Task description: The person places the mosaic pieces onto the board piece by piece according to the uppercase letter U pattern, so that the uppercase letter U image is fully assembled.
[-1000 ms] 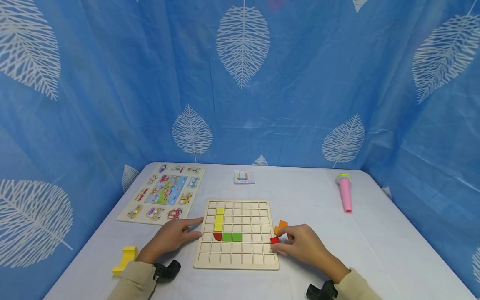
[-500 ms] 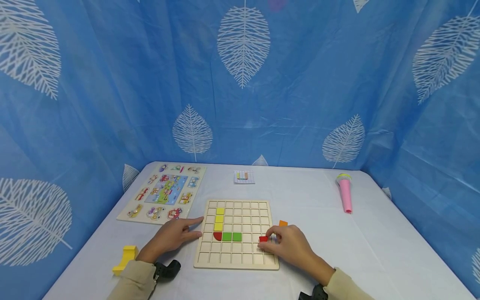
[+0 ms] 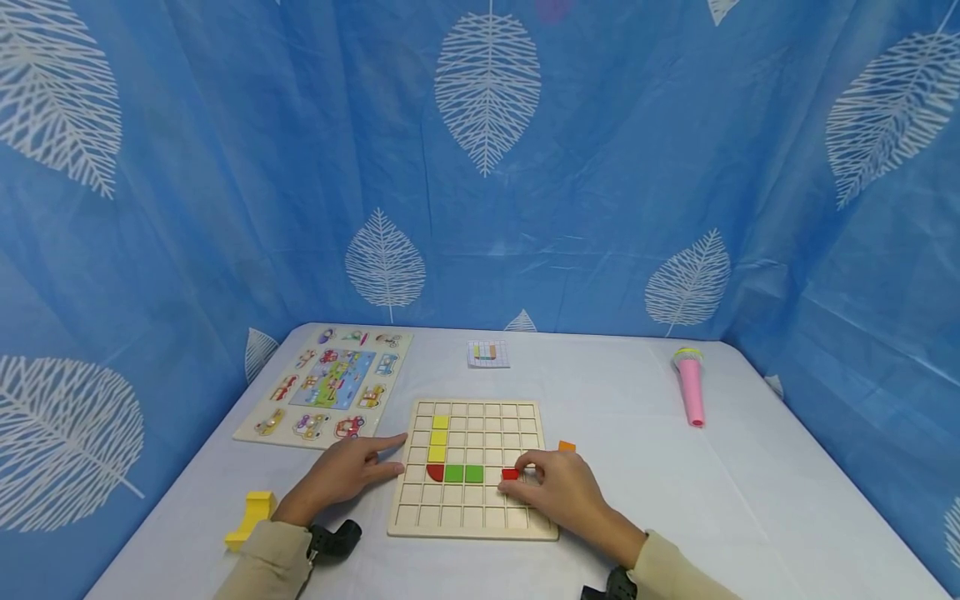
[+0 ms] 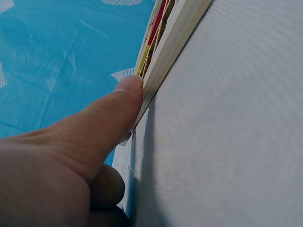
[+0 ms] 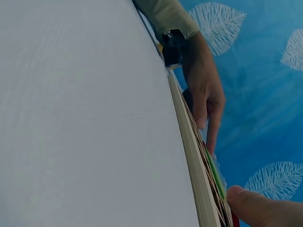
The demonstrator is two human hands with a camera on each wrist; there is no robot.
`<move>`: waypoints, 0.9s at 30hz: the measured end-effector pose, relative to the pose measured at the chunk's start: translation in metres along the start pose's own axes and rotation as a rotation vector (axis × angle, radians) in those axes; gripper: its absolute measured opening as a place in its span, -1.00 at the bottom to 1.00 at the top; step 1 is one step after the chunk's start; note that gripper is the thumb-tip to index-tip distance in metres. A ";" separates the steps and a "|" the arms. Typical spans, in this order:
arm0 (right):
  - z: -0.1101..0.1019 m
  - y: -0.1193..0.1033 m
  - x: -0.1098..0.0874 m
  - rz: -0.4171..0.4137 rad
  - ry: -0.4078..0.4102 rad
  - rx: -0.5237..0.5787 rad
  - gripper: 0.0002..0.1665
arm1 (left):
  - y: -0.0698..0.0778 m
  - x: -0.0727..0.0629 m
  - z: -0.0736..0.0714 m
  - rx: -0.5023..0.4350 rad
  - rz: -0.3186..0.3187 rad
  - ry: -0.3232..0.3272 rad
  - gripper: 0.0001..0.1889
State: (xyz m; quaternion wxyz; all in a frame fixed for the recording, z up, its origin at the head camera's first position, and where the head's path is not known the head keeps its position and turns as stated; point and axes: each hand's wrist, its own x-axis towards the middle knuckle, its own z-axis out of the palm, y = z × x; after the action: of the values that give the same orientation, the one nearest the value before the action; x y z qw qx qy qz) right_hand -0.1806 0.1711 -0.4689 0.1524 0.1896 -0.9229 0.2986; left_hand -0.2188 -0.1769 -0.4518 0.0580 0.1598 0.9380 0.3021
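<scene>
A wooden grid board (image 3: 442,521) lies in front of the person. In its cells sit several yellow squares (image 3: 438,438), a red quarter-round piece (image 3: 435,473) and two green squares (image 3: 463,474). My right hand (image 3: 564,493) pinches a red block (image 3: 510,474) between thumb and forefinger, over the board's right half in the green squares' row. My left hand (image 3: 345,475) touches the board's left edge with thumb and forefinger extended. In the left wrist view the thumb (image 4: 111,111) rests against the board's side (image 4: 175,42).
Orange pieces (image 3: 567,447) lie right of the board, partly hidden by the right hand. A vehicle puzzle (image 3: 401,354) stands back left, a pattern card (image 3: 488,354) behind the board. A pink toy microphone (image 3: 692,392) is at right, a yellow arched block (image 3: 251,521) at front left.
My right hand has carried the red block leftward from the board's right edge, over the grid towards the green squares. The left hand has stayed in place.
</scene>
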 end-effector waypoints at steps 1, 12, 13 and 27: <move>0.001 -0.001 0.000 0.002 0.000 -0.005 -0.66 | 0.000 0.000 0.000 -0.002 0.001 0.000 -0.42; 0.009 -0.010 0.007 -0.045 0.012 -0.137 -0.61 | 0.000 0.000 -0.002 -0.003 0.011 -0.011 -0.42; 0.010 -0.011 0.007 -0.053 0.015 -0.139 -0.60 | 0.000 -0.001 -0.002 -0.005 0.011 -0.011 -0.42; 0.017 -0.017 0.009 -0.088 0.032 -0.171 -0.61 | -0.002 0.001 0.000 -0.002 0.007 -0.011 -0.42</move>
State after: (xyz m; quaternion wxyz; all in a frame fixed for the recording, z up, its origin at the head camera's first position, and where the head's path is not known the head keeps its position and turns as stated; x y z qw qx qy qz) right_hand -0.1841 0.1457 -0.4701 0.1956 0.2114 -0.9332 0.2147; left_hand -0.2200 -0.1781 -0.4527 0.0621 0.1648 0.9368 0.3024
